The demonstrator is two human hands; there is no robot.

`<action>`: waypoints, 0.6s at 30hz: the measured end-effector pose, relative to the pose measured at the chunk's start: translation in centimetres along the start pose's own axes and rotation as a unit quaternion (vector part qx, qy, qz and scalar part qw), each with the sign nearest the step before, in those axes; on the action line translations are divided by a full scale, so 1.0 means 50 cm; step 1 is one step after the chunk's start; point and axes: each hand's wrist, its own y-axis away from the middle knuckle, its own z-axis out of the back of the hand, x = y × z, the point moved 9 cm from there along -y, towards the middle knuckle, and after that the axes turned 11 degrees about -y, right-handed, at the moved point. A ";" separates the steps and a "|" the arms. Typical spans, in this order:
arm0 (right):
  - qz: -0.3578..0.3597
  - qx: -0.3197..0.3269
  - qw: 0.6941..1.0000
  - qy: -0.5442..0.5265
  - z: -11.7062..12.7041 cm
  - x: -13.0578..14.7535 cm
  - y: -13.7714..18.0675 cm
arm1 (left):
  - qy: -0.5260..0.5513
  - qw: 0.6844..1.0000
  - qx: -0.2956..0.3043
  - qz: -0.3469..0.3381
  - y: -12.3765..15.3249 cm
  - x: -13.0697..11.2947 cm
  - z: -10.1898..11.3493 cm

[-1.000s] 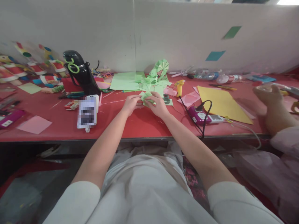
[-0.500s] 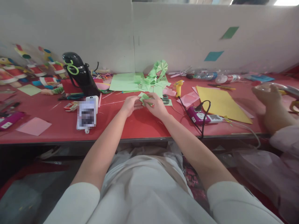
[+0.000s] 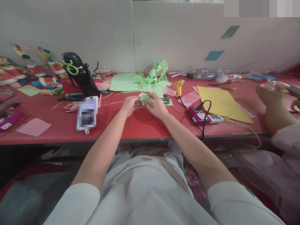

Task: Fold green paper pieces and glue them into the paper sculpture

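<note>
A small piece of folded green paper [image 3: 143, 97] is between my hands, low over the red table [image 3: 145, 126]. My left hand [image 3: 131, 105] grips its left side, with the fingertips partly behind the sheet. On the other side, my right hand [image 3: 156, 104] has its thumb and fingers closed on the paper. Just beyond lie green paper sheets [image 3: 122, 82] and a heap of folded green paper pieces [image 3: 151, 80], with a pleated green rosette [image 3: 161, 66] standing on top. Scissors [image 3: 166, 100] lie close to the right of my right hand.
Left of my arms are a phone [image 3: 87, 115] and a black bottle [image 3: 78, 75]. To the right stand a yellow glue gun [image 3: 179, 88], a purple power strip [image 3: 199, 115] with cables and yellow paper [image 3: 225, 104]. A co-worker's hand [image 3: 269, 95] is at the far right.
My hands stay almost in place around the green paper. At the far right, the co-worker's hand has shifted slightly.
</note>
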 end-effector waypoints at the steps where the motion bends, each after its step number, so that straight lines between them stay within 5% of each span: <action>1: 0.002 0.000 1.000 -0.003 0.000 0.001 0.000 | -0.001 1.000 0.000 -0.001 0.000 0.000 0.000; 18: -0.027 -0.024 0.999 -0.008 0.009 -0.011 0.001 | -0.050 0.999 -0.006 0.006 0.002 0.006 0.002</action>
